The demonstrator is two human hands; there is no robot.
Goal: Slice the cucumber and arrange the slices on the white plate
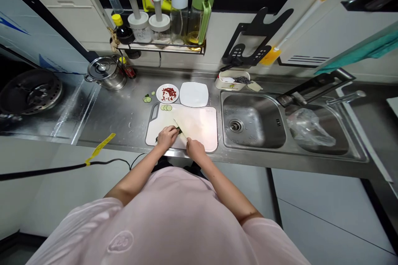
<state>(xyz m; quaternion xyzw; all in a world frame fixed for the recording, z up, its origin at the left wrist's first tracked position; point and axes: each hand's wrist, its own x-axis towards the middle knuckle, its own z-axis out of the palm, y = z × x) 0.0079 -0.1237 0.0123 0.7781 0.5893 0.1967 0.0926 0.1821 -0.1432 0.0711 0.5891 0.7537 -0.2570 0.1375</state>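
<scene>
Left hand (167,137) curls tight over the glossy, dark-skinned cucumber (178,131), right hand (195,149) clenched around a slim steel knife (180,128), there on the white plastic cutting board (202,126)!

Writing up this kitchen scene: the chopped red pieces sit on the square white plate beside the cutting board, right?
No: the head view shows the red pieces on the round white plate, not the square one, beside the cutting board.
</scene>
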